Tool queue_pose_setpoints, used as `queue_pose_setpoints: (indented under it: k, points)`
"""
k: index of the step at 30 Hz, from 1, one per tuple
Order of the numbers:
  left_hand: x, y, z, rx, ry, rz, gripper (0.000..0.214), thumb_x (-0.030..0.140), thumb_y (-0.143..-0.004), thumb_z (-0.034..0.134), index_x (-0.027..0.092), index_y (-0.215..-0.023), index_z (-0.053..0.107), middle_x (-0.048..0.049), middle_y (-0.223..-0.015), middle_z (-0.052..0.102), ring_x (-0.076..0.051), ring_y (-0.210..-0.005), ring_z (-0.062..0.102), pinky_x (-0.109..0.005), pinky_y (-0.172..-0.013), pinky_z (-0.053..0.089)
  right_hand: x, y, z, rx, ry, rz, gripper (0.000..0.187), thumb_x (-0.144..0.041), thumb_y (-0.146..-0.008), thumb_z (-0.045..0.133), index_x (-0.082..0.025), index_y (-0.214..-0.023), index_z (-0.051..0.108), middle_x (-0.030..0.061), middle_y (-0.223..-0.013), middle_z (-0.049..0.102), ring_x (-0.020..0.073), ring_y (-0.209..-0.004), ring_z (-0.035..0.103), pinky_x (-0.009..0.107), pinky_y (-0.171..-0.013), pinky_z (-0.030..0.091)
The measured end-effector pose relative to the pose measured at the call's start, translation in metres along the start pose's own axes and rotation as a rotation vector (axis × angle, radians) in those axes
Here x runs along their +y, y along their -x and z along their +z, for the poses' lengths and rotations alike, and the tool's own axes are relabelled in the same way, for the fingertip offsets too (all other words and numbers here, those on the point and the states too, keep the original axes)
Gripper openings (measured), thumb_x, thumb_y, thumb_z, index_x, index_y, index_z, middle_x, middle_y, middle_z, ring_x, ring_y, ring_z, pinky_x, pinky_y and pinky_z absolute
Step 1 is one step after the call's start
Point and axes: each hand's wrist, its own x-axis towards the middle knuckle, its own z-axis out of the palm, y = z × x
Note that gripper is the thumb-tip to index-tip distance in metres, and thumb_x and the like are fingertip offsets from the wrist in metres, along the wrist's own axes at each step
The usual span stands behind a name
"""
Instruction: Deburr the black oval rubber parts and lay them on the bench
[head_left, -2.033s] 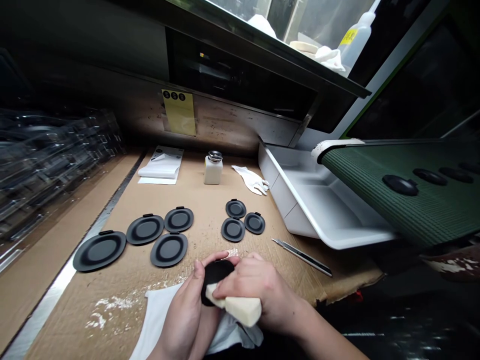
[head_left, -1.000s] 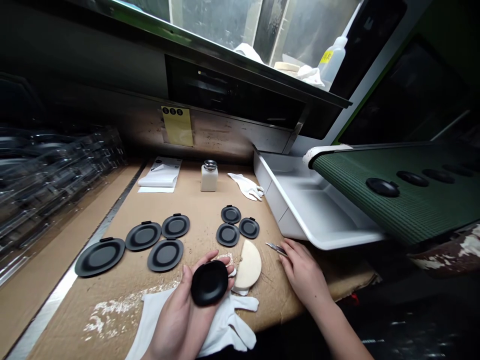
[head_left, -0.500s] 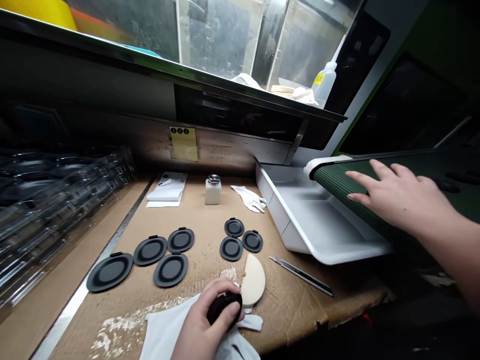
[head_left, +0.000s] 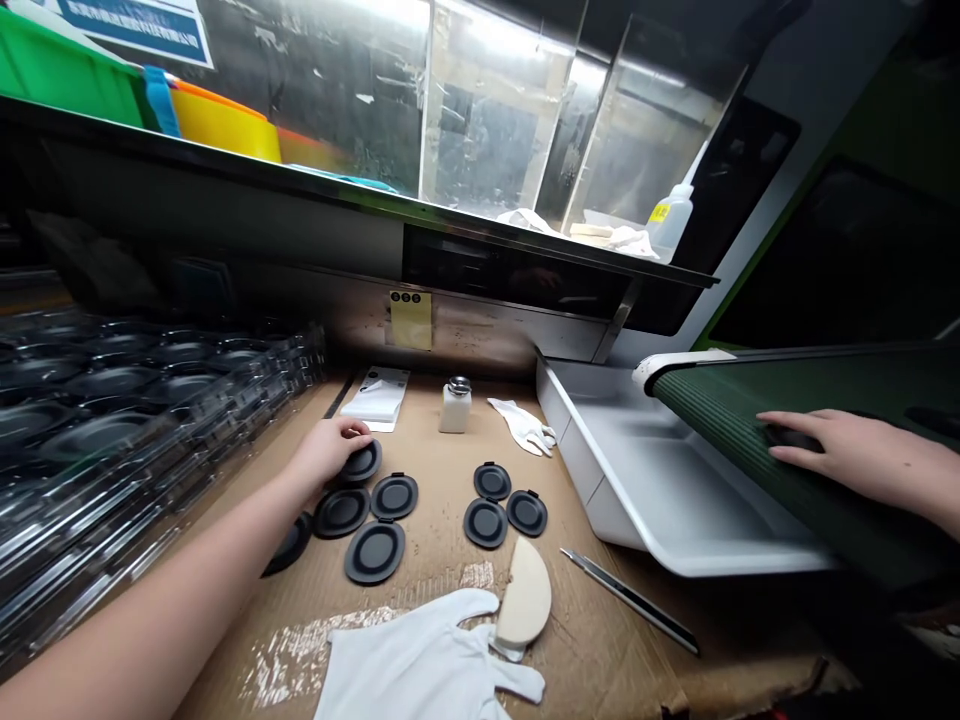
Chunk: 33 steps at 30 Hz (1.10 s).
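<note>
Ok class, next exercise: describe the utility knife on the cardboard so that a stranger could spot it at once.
Find the white tray on the right, then look at the cardboard sheet just in front of it. A slim utility knife lies there on a slant. It is the only long, thin item nearby, unlike the half-round cream pad and round black discs to its left.
</note>
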Motion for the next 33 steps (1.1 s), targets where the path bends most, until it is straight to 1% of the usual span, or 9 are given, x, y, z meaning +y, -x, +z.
queue_pose_setpoints:
  k: [3,7,12,15,17,20,26,29,33]
  points:
    - [-0.010,-0.019,0.005,-0.061,-0.139,0.014,0.020,0.033,-0.081,0.056,0.013,-0.079,0.060,-0.0003,-0.077,0.062,-0.014,-0.070,0.059,-0.033,-0.066,0.049,-0.023,0.015,-0.016,0.005,0.052,-0.052,0.049,-0.051,-0.068,0.066,-0.039,-0.114,0.058,0.0085,-0.110,0.062,0.0240,-0.084,0.062,0.032,-0.058,0.040]
    - [-0.022,-0.029,0.011,-0.111,-0.278,0.042,0.020,0.033,-0.080,0.057,0.014,-0.083,0.061,-0.0020,-0.085,0.063,-0.017,-0.080,0.060,-0.037,-0.073,0.048,-0.069,0.051,-0.042,0.114,0.101,-0.169,0.047,-0.055,-0.073,0.059,-0.044,-0.119,0.051,0.0021,-0.122,0.055,0.0235,-0.097,0.058,0.029,-0.056,0.044]
    - [-0.033,-0.030,0.006,-0.147,-0.408,0.074,0.021,0.033,-0.080,0.057,0.014,-0.089,0.061,-0.0035,-0.091,0.064,-0.019,-0.087,0.059,-0.041,-0.079,0.047,-0.118,0.093,-0.067,0.212,0.102,-0.430,0.043,-0.053,-0.086,0.040,-0.041,-0.127,0.043,-0.0014,-0.133,0.045,0.0198,-0.104,0.055,0.029,-0.066,0.052]
    - [-0.036,-0.030,0.004,-0.137,-0.435,0.089,0.022,0.032,-0.081,0.057,0.015,-0.093,0.061,-0.0041,-0.095,0.064,-0.019,-0.089,0.059,-0.041,-0.081,0.046,-0.146,0.113,-0.070,0.243,-0.029,-0.629,0.041,-0.047,-0.085,0.045,-0.036,-0.125,0.047,0.0017,-0.131,0.046,0.0219,-0.107,0.054,0.034,-0.081,0.051]
    - [-0.036,-0.029,0.005,-0.106,-0.437,0.082,0.021,0.033,-0.080,0.057,0.015,-0.091,0.061,-0.0040,-0.094,0.063,-0.019,-0.089,0.059,-0.041,-0.080,0.046,-0.167,0.128,-0.063,0.198,-0.133,-0.713,0.041,-0.039,-0.083,0.052,-0.033,-0.124,0.050,0.0045,-0.129,0.049,0.0230,-0.109,0.053,0.035,-0.085,0.050]
    - [-0.031,-0.028,0.006,-0.045,-0.388,0.058,0.019,0.032,-0.080,0.058,0.014,-0.083,0.061,-0.0025,-0.086,0.063,-0.018,-0.082,0.060,-0.039,-0.076,0.048,-0.202,0.153,-0.037,-0.016,-0.302,-0.739,0.048,-0.026,-0.076,0.061,-0.031,-0.123,0.051,0.0065,-0.126,0.052,0.0233,-0.109,0.053,0.035,-0.087,0.050]
    - [-0.003,-0.010,-0.008,0.224,0.025,0.073,0.030,0.041,-0.080,0.055,0.014,-0.089,0.060,-0.0023,-0.089,0.064,-0.022,-0.085,0.061,-0.041,-0.075,0.050,-0.242,0.184,0.027,-0.348,-0.542,-0.496,0.056,-0.026,-0.070,0.068,-0.031,-0.123,0.050,0.0061,-0.129,0.049,0.0259,-0.115,0.048,0.039,-0.095,0.044]
    - [0.008,0.008,-0.021,0.256,0.365,0.105,0.029,0.046,-0.081,0.045,0.020,-0.087,0.056,0.0035,-0.081,0.069,-0.018,-0.083,0.066,-0.039,-0.075,0.054,-0.238,0.182,0.040,-0.362,-0.607,-0.460,0.057,-0.031,-0.071,0.068,-0.030,-0.125,0.049,0.0056,-0.132,0.047,0.0245,-0.120,0.045,0.037,-0.099,0.040]
    - [0.000,0.040,-0.022,0.173,0.589,0.140,0.019,0.041,-0.076,0.052,0.025,-0.069,0.060,0.0103,-0.065,0.071,-0.014,-0.074,0.069,-0.024,-0.069,0.058,-0.224,0.168,0.053,-0.208,-0.495,-0.289,0.038,-0.023,-0.085,0.049,-0.022,-0.122,0.051,0.0066,-0.126,0.053,0.0193,-0.114,0.050,0.030,-0.095,0.043]
